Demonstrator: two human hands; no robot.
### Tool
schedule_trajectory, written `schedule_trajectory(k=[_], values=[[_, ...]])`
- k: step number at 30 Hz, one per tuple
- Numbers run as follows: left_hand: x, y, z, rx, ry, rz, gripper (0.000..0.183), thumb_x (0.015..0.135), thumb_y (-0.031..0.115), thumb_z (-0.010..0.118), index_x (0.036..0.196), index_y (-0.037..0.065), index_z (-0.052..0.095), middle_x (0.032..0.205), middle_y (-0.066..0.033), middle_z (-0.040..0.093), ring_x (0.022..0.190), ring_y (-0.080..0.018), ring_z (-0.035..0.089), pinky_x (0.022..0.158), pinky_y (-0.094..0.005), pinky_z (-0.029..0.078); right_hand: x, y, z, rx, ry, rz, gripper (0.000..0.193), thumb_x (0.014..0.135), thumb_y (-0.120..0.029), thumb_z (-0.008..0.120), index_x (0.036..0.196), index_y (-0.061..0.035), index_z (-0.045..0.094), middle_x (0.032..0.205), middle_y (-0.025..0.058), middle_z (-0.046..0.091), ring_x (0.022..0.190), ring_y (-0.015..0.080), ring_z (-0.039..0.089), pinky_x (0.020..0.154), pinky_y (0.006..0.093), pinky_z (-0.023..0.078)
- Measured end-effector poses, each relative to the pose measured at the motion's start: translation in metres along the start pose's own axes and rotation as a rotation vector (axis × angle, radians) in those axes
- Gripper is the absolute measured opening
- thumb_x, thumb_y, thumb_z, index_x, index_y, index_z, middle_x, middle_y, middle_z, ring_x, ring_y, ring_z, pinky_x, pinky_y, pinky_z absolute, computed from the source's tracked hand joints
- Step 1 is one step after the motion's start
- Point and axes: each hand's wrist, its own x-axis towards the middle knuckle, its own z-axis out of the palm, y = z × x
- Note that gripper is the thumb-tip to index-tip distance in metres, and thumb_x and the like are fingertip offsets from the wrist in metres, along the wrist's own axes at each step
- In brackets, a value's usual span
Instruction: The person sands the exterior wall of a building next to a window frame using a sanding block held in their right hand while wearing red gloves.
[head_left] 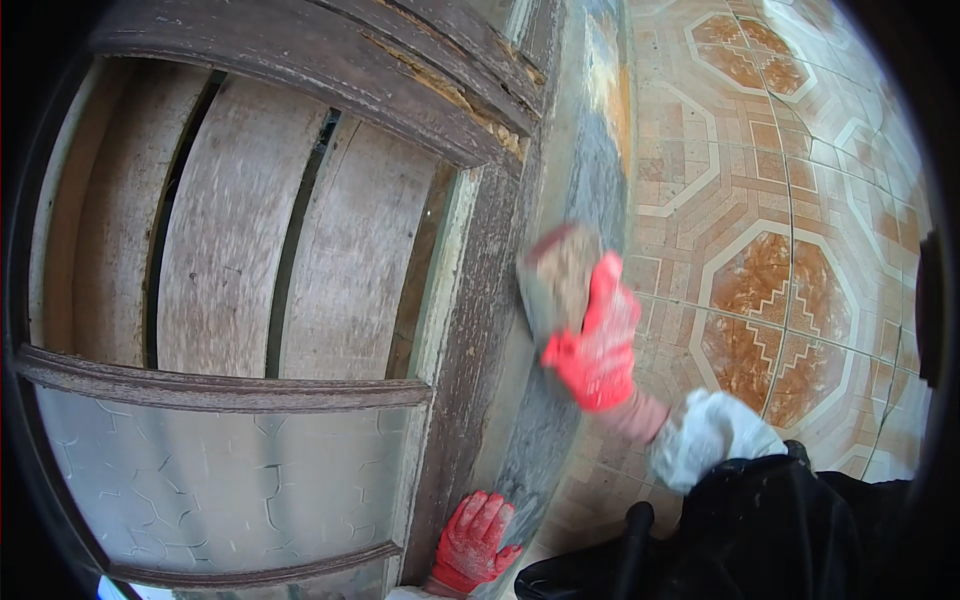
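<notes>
My right hand (600, 345), in a red work glove dusted with white, grips a flat grey-brown pad (562, 275) with a dark red edge. Motion blurs the pad, so I cannot make out its exact kind. It lies against the worn grey ledge (597, 195) beside the wooden frame. Lower down, my left hand (474, 540), in a matching red glove, rests with fingers stretched out where the dark wooden frame (470, 325) meets the ledge. Nothing shows in that hand. The ledge has dark grey streaks and pale and orange patches.
To the left, the weathered frame holds wooden slats (235, 220) and a patterned glass pane (220, 480). Splintered, cracked wood (440, 85) runs along the upper rail. Brown patterned floor tiles (760, 280) lie to the right. Black clothing (760, 530) fills the lower right.
</notes>
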Motion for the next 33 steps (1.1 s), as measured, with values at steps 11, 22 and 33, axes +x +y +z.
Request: schedule_trajectory(k=[11,22,33], values=[[0.009,0.002,-0.004,-0.014,0.014,0.013,0.062,0.074,0.044,0.067,0.121,0.005,0.056,0.129,-0.0162,0.051,0.123,-0.0382,0.047,0.105,-0.0512,0.039,0.070,0.038,0.025,-0.268,0.078,0.170,0.044,0.090,-0.041,0.058,0.102,0.0011,0.056,0.088,0.0247,0.061,0.084,0.0424,0.061,0.070,0.0488,0.048],[0.016,0.006,0.000,-0.021,0.026,0.035,0.063,0.075,0.045,0.066,0.122,0.004,0.055,0.130,-0.0168,0.051,0.124,-0.0385,0.047,0.106,-0.0509,0.039,0.187,0.100,0.012,-0.110,0.049,0.155,0.041,0.081,-0.039,0.066,0.094,-0.0004,0.059,0.087,0.0260,0.062,0.089,0.0450,0.061,0.079,0.0483,0.047],[0.007,0.005,0.007,-0.026,0.176,0.068,0.063,0.082,0.043,0.061,0.129,0.002,0.051,0.135,-0.0190,0.048,0.126,-0.0409,0.045,0.107,-0.0519,0.038,-0.144,-0.063,-0.012,0.643,0.049,0.707,0.075,0.063,-0.022,0.077,0.125,-0.0016,0.042,0.097,0.0214,0.058,0.094,0.0439,0.059,0.079,0.0486,0.049]])
